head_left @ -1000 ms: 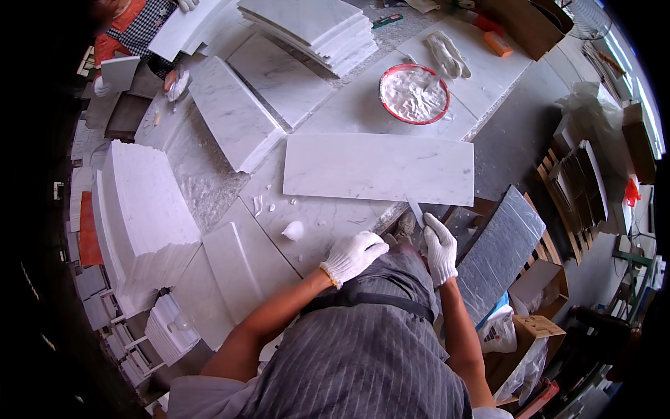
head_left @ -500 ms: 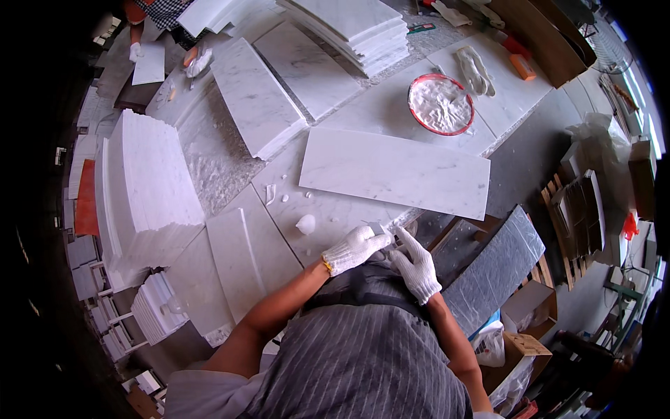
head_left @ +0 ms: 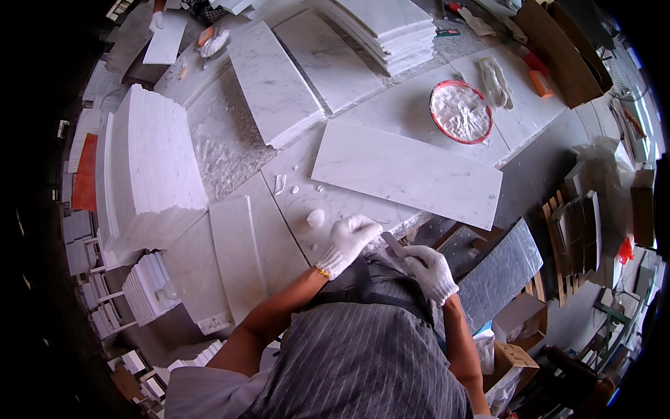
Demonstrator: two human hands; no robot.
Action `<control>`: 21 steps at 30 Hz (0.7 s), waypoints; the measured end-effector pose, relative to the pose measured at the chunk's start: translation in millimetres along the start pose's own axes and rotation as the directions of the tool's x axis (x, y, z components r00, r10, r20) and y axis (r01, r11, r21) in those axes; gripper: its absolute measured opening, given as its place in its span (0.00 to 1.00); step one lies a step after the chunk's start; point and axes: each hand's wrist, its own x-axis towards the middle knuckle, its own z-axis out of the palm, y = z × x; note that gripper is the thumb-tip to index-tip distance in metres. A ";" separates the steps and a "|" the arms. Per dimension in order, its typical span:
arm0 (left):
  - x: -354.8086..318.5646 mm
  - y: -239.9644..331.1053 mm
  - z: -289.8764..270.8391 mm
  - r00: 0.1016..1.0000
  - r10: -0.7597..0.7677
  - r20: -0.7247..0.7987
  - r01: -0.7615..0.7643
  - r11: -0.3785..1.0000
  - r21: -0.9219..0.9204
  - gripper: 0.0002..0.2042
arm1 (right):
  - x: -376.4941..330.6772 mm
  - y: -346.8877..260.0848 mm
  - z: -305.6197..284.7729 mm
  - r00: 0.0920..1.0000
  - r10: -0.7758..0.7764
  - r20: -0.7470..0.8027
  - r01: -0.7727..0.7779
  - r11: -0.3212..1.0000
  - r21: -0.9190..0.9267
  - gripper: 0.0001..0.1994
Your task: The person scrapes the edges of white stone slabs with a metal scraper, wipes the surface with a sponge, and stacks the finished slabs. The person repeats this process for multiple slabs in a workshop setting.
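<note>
In front of my apron, my right hand [head_left: 431,272], in a white knit glove, grips a small putty knife. The grey blade of this putty knife [head_left: 393,244] points up and left; its handle is hidden in my fist. My left hand [head_left: 349,243], gloved too, is beside the blade's tip with fingers curled together; what they hold, if anything, is hidden. Just beyond both hands, a long pale marble slab [head_left: 408,174] lies flat, its right end past the table's edge. A red-rimmed bowl [head_left: 433,117] of white paste [head_left: 460,112] stands behind the slab.
Marble slabs [head_left: 276,84] are stacked on the table, with a taller stack [head_left: 157,153] at left. A white lump [head_left: 316,218] and small scraps lie near my left hand. White gloves [head_left: 495,82] lie beyond the bowl. A dark slab [head_left: 494,276] leans at right. Another person's gloved hand [head_left: 156,21] touches a slab at far left.
The putty knife's blade, earlier at my left fingertips, now sticks out of my right hand. My right fingers have curled in, and my hands are slightly farther apart. The view has shifted.
</note>
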 end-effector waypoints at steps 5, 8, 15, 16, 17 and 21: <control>-2.0 50.2 -35.5 0.975 0.125 -0.185 -0.150 0.980 -0.127 0.10 | -2.3 20.3 -15.4 0.986 0.112 -0.121 -0.089 0.979 0.183 0.11; -7.5 82.4 -64.3 0.938 0.093 -0.335 -0.161 0.970 -0.181 0.16 | -2.6 29.0 -19.9 0.973 0.108 -0.203 -0.067 0.978 0.196 0.11; 17.7 72.7 -146.4 0.435 0.807 -0.401 -0.332 0.557 0.761 0.13 | 2.9 36.7 -6.4 0.971 0.151 -0.186 -0.098 0.958 0.268 0.10; 20.6 70.0 -152.5 0.298 0.919 -0.257 -0.250 0.335 0.909 0.14 | 3.4 37.4 -4.4 0.971 0.158 -0.177 -0.109 0.960 0.256 0.11; 16.4 65.8 -164.5 0.493 0.788 -0.369 -0.267 0.541 0.798 0.17 | 3.8 38.2 -2.5 0.972 0.165 -0.168 -0.121 0.962 0.244 0.11; 11.5 66.6 -186.5 0.773 0.307 -0.555 0.041 0.849 0.526 0.20 | 6.8 54.4 4.1 0.976 0.154 -0.153 -0.114 0.964 0.241 0.10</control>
